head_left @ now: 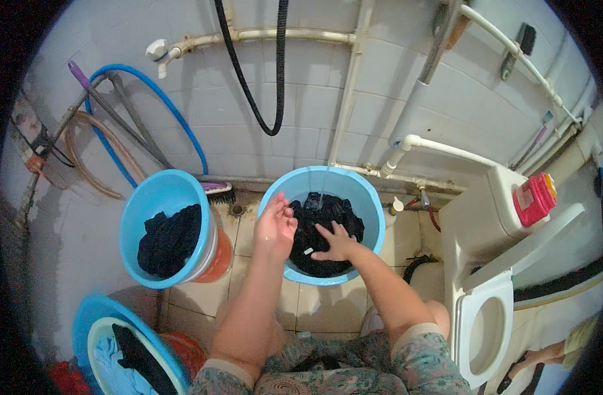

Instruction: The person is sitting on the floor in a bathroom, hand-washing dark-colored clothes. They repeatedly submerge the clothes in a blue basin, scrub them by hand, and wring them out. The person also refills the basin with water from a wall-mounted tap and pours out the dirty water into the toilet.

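Note:
In front of me stands a light blue basin [374,224] with wet black clothing [341,214] in it. A thin stream of water falls onto the cloth near the basin's far side. My right hand [335,242] reaches over the clothing, fingers spread, holding nothing. A small white patch shows on the cloth beside it. Raised over the basin's left rim is my left hand [275,227], fingers loosely bent and apart, with nothing in it. Whether the right fingertips press on the cloth I cannot tell.
Left, a blue basin [131,227] holding dark clothes [171,242] sits on an orange-and-white bucket [216,257]. Nearer are more basins [84,329] with light blue and black clothes. A toilet [505,309] stands right; a scrubbing brush [219,191] lies by the wall. Another person's arm [542,355] shows lower right.

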Motion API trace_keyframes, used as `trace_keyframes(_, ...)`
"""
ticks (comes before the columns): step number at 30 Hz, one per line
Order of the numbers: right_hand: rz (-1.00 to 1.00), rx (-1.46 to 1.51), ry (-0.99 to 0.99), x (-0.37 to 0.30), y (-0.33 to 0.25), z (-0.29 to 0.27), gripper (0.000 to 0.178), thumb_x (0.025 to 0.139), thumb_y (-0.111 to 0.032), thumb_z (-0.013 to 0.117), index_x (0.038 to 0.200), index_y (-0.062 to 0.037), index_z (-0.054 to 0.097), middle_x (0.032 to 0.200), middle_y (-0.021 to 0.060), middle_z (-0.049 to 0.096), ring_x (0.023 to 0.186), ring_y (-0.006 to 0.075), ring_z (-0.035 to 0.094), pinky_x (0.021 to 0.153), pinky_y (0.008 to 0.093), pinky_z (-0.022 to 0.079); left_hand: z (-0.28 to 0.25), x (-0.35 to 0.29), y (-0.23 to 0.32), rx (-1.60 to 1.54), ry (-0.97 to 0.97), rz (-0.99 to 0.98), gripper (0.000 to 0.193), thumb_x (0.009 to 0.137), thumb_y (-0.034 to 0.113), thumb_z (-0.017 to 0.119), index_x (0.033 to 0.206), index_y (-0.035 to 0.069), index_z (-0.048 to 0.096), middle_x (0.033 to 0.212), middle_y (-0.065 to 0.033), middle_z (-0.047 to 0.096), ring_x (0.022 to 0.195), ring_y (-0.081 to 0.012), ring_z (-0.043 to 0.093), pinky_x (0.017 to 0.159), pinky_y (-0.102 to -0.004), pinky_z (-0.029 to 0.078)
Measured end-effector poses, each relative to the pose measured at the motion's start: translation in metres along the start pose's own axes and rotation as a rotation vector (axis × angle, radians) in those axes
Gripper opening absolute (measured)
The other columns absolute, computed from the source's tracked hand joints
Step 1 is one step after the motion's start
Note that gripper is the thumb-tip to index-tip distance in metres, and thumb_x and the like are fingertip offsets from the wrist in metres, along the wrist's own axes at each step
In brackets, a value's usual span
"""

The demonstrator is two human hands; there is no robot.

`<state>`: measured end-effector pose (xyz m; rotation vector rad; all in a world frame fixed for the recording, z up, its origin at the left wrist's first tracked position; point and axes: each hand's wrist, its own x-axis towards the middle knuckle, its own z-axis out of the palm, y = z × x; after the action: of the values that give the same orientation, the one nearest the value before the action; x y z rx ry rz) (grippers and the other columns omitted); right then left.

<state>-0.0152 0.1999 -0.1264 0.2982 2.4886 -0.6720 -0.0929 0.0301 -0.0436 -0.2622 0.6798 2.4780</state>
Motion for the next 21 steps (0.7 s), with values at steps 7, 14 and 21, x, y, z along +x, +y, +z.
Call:
trace_keyframes(7,0.184,-0.453,-0.096,0.064,0.001,0.023,0.115,0.049,-0.075,0.062,0.14,-0.0338,0.005,0.144,0.0216,-0.004,0.133,0.0385,-0.002,0.095,0.067,0.011,-0.012,-0.014,0.017,-0.283,-0.021,-0.204,0.013,0.082,0.005,0.051,0.093,0.011,0.057,0.083,-0.0025,0.058,0.067,-0.0106,0.053,0.056,-0.0239,0.043)
trace_keyframes(14,-0.045,-0.349,0.112,0.088,0.044,0.03,0.092,0.055,-0.068,0.064,0.131,-0.0248,0.037,0.127,0.0204,0.038,0.116,0.035,0.042,0.089,0.0446,0.041,-0.008,-0.034,0.047,-0.275,-0.051,-0.11,0.014,0.082,0.006,0.052,0.095,0.009,0.055,0.082,-0.0025,0.055,0.066,-0.0124,0.052,0.057,-0.0245,0.043)
trace_keyframes(21,0.019,-0.041,0.473,0.061,0.032,0.011,0.042,0.076,-0.045,0.058,0.103,-0.0126,0.062,0.086,0.0157,0.063,0.082,0.0337,0.06,0.074,0.042,0.047,-0.011,-0.028,0.023,-0.207,-0.047,-0.204,0.013,0.082,0.007,0.053,0.095,0.01,0.053,0.081,-0.0013,0.055,0.065,-0.0106,0.051,0.055,-0.0235,0.042)
